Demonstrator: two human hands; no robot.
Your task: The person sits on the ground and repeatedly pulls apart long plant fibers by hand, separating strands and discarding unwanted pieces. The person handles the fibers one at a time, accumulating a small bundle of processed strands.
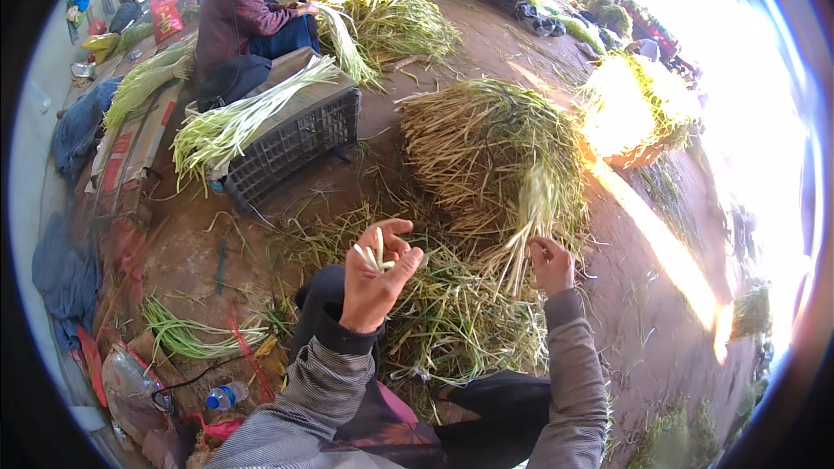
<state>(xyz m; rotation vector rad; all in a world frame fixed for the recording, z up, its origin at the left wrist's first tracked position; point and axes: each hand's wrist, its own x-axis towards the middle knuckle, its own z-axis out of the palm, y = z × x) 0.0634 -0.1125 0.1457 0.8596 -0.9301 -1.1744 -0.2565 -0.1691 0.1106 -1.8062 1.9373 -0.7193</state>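
My left hand, palm up, is curled around a few pale stalks whose ends stick out between the fingers. To the right, my right hand has its fingertips at a loose bunch of pale stalks. That bunch is partly blurred, and whether the fingers grip it is unclear. Behind it lies a big heap of straw-coloured and green stalks. Below and between my hands, cut green leaves cover the ground at my legs.
A black plastic crate bears a bundle of peeled stalks. Beyond it a seated person holds long stalks. Green stalks and a water bottle lie at left. A sunlit heap stands at right.
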